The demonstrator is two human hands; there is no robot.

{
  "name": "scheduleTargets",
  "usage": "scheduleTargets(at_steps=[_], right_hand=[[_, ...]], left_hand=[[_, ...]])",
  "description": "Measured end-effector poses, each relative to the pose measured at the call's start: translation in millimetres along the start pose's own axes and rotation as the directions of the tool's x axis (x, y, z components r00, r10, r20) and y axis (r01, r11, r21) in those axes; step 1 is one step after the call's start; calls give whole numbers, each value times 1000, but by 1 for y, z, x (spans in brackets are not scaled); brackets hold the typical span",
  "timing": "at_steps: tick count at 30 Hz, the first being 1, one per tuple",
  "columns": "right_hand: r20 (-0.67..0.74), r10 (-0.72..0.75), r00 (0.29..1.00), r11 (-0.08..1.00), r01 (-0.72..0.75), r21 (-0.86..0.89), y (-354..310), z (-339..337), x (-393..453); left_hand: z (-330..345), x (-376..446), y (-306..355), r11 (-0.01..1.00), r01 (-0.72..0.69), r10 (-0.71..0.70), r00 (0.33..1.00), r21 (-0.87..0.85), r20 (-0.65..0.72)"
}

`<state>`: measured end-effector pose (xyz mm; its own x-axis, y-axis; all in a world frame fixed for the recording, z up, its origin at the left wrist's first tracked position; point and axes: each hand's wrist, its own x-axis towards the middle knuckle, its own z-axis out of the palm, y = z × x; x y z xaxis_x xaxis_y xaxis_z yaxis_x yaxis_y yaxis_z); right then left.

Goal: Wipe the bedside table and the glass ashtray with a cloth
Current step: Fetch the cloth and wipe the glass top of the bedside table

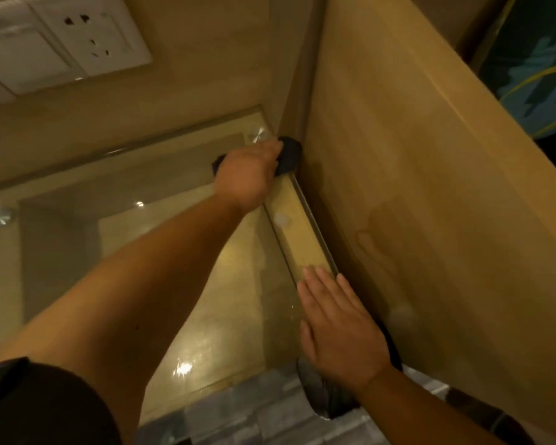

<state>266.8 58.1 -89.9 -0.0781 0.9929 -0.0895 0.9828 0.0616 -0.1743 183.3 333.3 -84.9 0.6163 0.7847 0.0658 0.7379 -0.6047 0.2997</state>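
The bedside table has a glass top (180,258) on metal studs, seen from above. My left hand (246,173) reaches to the far right corner of the glass and holds a dark cloth (290,154) bunched under its fingers, against the wooden panel. The cloth shows on both sides of the hand. My right hand (337,326) lies flat on the glass near its front right edge, fingers straight, holding nothing. No glass ashtray is in view.
A tall wooden panel (430,203) stands along the table's right side. White wall sockets and switches (61,40) sit on the wall at upper left. Grey floor tiles (244,415) and a dark object (326,403) lie below the table's front edge.
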Motion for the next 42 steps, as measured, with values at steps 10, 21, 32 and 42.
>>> scheduleTargets(at_steps=[10, 21, 32, 42], right_hand=[[-169, 172, 971, 975, -143, 170, 17, -22, -19], [0, 174, 985, 977, -173, -129, 31, -55, -56], [65, 153, 986, 975, -140, -172, 11, -84, -80], [105, 262, 959, 959, -247, -136, -26, -106, -125]], left_hand=[[18, -153, 67, 997, -41, 37, 998, 67, 53], [19, -259, 119, 996, -77, 72, 988, 35, 134], [-10, -290, 119, 955, -295, 294, 921, -35, 257], [-51, -317, 114, 826, -561, 541, 761, -55, 359]])
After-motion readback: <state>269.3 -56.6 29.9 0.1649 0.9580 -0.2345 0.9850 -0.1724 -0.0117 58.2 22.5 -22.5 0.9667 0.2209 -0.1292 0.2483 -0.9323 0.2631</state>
